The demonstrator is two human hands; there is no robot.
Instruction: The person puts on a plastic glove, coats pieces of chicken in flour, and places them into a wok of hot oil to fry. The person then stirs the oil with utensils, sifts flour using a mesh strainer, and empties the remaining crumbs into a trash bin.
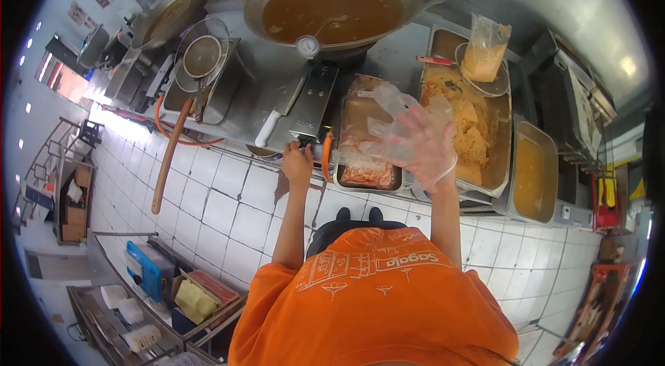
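the left hand (297,160) is down at the front of the desk (273,75), with its fingers bent at a small black knob (305,139). the knob is on the near end of a shiny metal box (315,103), just left of an orange hose (327,155). a big wok (255,13) of brown liquid (332,2) sits behind the box, and a round dial (307,46) is at its near edge.

i think the step in hand is working the knob, maybe to set the heat. the right hand (419,144) is in a clear glove (405,106), with its fingers spread wide, and it seems to hold nothing. it is up over the gap between the pink meat (367,176) and the tan crumbs (474,123). the two hands are well apart.

the next move seems to call for a small, careful turn, with the gloved hand kept clean.

the left fingers hide part of the knob, so i cannot tell if they pinch it or just touch it. i see no fire under the wok. the dial's numbers are too small to read. shiny plastic makes some of the meat hard to see.
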